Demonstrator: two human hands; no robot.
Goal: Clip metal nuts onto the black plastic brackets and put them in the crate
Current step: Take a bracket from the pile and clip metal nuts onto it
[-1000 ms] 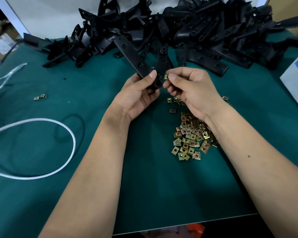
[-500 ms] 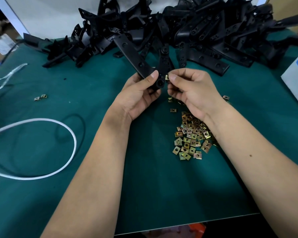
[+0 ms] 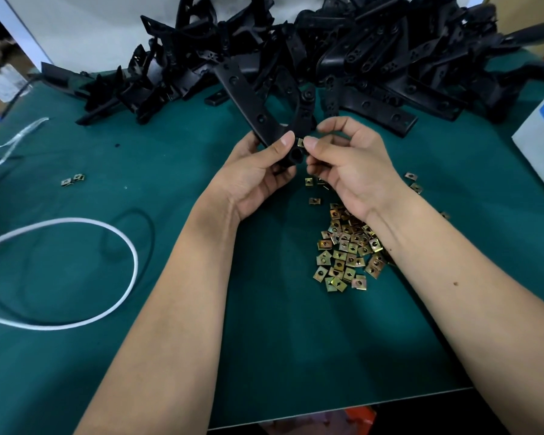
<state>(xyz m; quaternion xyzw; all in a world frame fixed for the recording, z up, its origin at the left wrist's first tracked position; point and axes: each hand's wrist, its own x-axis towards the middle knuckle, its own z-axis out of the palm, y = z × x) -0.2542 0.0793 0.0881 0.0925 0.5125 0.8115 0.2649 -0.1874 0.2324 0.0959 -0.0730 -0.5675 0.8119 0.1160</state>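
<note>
Steadying the bracket w/ my left hand curled round its end, right hand pinching a nut at the edge, ready to clip.

Both forearms bare to the elbow, no sleeves, gloves, or jewellery visible.

Matt black plastic brackets, shiny brass-toned metal nuts, matt green mat.
</note>
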